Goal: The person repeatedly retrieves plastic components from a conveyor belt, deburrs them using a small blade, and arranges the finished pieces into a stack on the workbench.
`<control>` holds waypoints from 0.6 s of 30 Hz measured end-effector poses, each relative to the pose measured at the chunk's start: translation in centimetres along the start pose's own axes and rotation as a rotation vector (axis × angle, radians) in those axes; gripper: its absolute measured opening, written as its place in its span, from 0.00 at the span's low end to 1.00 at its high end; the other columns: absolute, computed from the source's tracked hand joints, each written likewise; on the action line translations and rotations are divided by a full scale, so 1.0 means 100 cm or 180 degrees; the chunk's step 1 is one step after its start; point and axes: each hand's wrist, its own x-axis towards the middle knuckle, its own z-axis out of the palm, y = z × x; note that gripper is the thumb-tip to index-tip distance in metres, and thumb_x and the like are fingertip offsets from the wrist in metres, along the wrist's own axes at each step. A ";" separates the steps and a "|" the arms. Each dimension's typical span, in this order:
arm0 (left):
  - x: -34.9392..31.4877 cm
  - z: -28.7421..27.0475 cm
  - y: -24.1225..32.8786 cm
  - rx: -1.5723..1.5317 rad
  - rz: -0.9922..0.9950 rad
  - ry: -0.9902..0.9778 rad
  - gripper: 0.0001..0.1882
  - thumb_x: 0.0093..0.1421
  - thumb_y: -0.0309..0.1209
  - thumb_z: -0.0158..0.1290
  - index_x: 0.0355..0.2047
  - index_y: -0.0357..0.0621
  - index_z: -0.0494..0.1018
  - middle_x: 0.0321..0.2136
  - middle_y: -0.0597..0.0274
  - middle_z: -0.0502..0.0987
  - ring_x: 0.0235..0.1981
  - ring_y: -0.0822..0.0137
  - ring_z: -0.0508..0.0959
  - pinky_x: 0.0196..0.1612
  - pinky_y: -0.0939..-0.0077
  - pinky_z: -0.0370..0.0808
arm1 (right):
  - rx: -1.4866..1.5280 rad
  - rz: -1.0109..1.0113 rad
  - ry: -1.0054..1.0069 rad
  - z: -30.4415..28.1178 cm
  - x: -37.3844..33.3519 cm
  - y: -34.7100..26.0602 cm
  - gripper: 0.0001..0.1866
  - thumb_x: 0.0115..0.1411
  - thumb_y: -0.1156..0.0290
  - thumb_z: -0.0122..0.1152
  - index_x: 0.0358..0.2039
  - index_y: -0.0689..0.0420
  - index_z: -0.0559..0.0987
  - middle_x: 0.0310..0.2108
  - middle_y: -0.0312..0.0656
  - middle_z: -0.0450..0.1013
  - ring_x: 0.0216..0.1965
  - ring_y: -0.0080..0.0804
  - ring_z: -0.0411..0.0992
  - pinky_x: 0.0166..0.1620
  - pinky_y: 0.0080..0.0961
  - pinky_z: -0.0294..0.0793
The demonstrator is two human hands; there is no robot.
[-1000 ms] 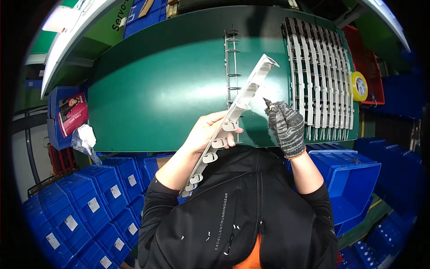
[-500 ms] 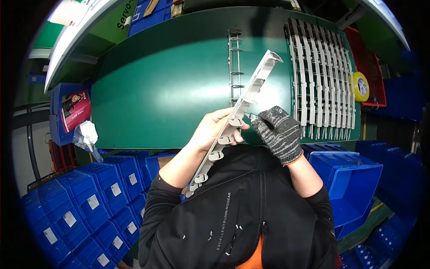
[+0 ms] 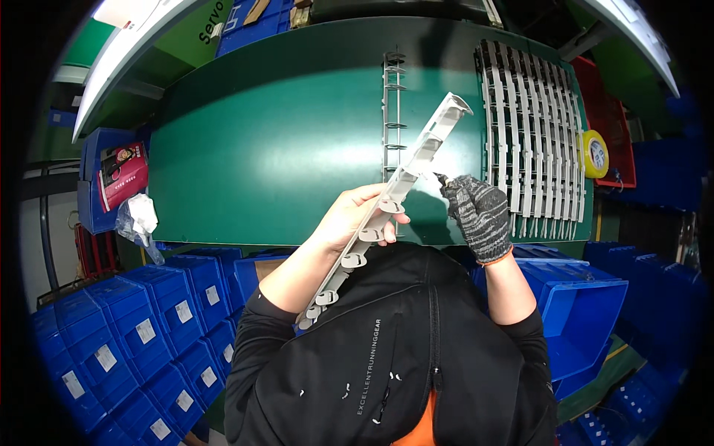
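Left grip (image 3: 362, 218) clasps white plastic strip (image 3: 405, 182).

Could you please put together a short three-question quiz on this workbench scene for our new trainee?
1. True or false: the left hand is bare and grips the long white plastic strip.
2. Which hand wears the grey knit glove? A) left B) right C) both
3. Fill in: the row of white strips lies on the green table, on the person's ____ side, next to a yellow tape roll.

Key
1. True; the strip runs slanting from near the chest up over the table.
2. B; the right hand is at the strip with a small tool, hardly visible.
3. right
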 end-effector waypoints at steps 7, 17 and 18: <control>0.003 0.005 0.007 0.0309 -0.0020 -0.0007 0.19 0.60 0.37 0.46 0.47 0.35 0.65 0.28 0.53 0.75 0.20 0.71 0.76 0.21 0.81 0.73 | -0.0890 -0.0426 0.0190 0.003 0.012 -0.002 0.08 0.56 0.70 0.51 0.26 0.60 0.75 0.15 0.42 0.68 0.16 0.30 0.67 0.22 0.25 0.64; 0.004 0.002 0.005 0.0170 0.0133 0.0095 0.16 0.59 0.35 0.45 0.42 0.34 0.66 0.25 0.52 0.75 0.17 0.69 0.76 0.19 0.80 0.74 | 0.0160 0.0295 0.0530 0.006 -0.001 0.012 0.11 0.56 0.66 0.51 0.28 0.60 0.77 0.16 0.35 0.68 0.19 0.22 0.64 0.24 0.20 0.63; 0.004 0.002 0.006 0.0131 0.0113 0.0121 0.17 0.59 0.35 0.45 0.43 0.34 0.65 0.26 0.52 0.75 0.17 0.69 0.76 0.19 0.79 0.74 | 0.0150 0.0244 0.0474 0.006 -0.002 0.014 0.11 0.56 0.66 0.52 0.28 0.60 0.77 0.18 0.37 0.69 0.20 0.23 0.66 0.26 0.21 0.64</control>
